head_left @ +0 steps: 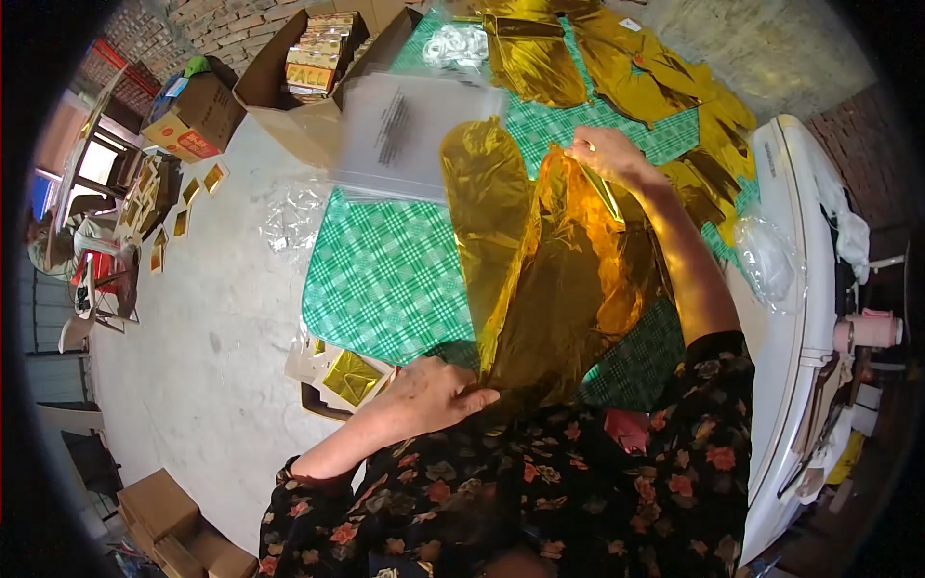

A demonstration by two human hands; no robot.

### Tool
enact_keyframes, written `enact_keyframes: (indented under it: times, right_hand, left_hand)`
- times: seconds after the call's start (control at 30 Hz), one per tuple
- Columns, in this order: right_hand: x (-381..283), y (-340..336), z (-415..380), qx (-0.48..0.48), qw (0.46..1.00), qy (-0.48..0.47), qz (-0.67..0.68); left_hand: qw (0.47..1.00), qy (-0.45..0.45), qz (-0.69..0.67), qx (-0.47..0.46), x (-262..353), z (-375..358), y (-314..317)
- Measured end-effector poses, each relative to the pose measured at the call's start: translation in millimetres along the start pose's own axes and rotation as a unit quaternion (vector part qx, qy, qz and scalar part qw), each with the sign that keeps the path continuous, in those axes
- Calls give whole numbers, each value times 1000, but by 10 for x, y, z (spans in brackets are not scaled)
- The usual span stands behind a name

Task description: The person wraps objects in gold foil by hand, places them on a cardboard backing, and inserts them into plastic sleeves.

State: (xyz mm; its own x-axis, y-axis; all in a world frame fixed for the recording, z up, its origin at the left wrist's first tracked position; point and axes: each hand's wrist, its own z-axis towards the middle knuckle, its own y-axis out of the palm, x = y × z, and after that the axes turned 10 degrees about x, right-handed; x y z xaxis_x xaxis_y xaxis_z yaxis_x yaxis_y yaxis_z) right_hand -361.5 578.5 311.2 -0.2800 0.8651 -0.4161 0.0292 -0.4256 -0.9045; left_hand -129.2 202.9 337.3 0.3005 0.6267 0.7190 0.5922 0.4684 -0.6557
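Here: gold foil sheet (554, 289), held at both ends over a green checked cloth (385, 270).

Nearest, the left hand (429, 395) pinches the foil's lower edge, fingers closed on it; a packed foil piece (352, 378) lies just beside those fingers. Farther, the right hand (607, 154) grips the upper edge, fingers closed. Beyond its fingertips: loose gold foil pieces (617, 48) (many, unpacked), a clear bag (405, 130), an open carton (308, 67). Judged: some pieces packed, most left.
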Motion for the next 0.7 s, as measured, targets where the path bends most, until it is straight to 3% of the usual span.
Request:
enact_keyframes:
  times: [0.13, 0.2, 0.33, 0.5, 0.6, 0.7]
  right_hand:
    - [2, 2, -1, -3, 1000, 10, 30]
    - [-12, -10, -3, -1, 999, 5, 33]
    - [-31, -30, 8, -1, 999, -3, 32]
    - [120, 78, 53, 26, 999, -43, -8]
    - [101, 66, -13, 53, 995, -75, 36]
    - [54, 71, 6, 32, 998, -48, -13]
  left_hand:
    - [990, 35, 70, 120, 71, 153, -228]
    - [964, 89, 75, 240, 136, 354, -358]
    - [886, 295, 114, 340, 67, 1208, -441]
    - [858, 338, 217, 319, -80, 2208, -176]
    - [855, 291, 300, 307, -98, 2391, -17]
    - [870, 250, 309, 293, -144, 2376, 92]
